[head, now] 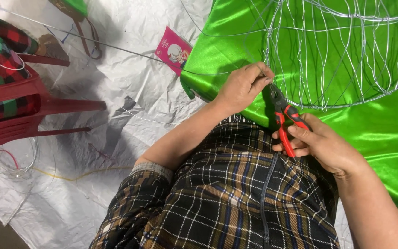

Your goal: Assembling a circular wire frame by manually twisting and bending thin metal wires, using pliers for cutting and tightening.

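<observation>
Your right hand [321, 143] is wrapped tight around the red-and-black handles of the pliers [283, 113], their nose at the lower rim of the wire frame [342, 55]. Your left hand [242, 85], just left of that rim, pinches a thin wire [116, 47] between thumb and fingertips. The frame rests on green satin cloth [383, 129]; a red plastic chair [19, 106] stands well to its left. Likely risks: the springy wire slipping and whipping free, the pliers' nose nipping your fingertips, or a cut end snagging the satin.
</observation>
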